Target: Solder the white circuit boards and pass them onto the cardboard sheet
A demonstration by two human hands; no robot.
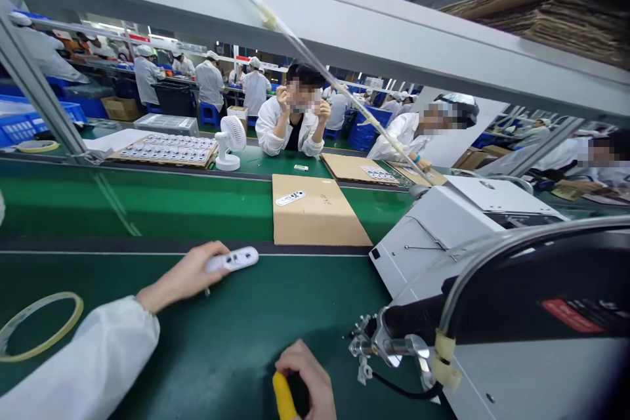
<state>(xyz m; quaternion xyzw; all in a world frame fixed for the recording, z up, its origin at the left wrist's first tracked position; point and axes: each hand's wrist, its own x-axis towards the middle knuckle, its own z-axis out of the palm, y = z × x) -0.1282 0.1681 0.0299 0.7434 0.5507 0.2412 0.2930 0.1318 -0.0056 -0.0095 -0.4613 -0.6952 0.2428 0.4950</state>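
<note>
My left hand (184,275), in a white sleeve, reaches across the green mat and is closed on a small white remote-control shell (235,258) near the conveyor's edge. My right hand (308,377) sits at the bottom of the view, wrapped round a tool with a yellow and black handle (285,397). A second white remote shell (290,197) lies on a brown cardboard sheet (319,216) on the green conveyor belt (147,207).
A white and black machine (492,275) with a metal nozzle and hose fills the right side. A roll of clear tape (39,325) lies at the left. Beyond the belt stand a small white fan (229,142), trays of parts and several seated workers in white coats.
</note>
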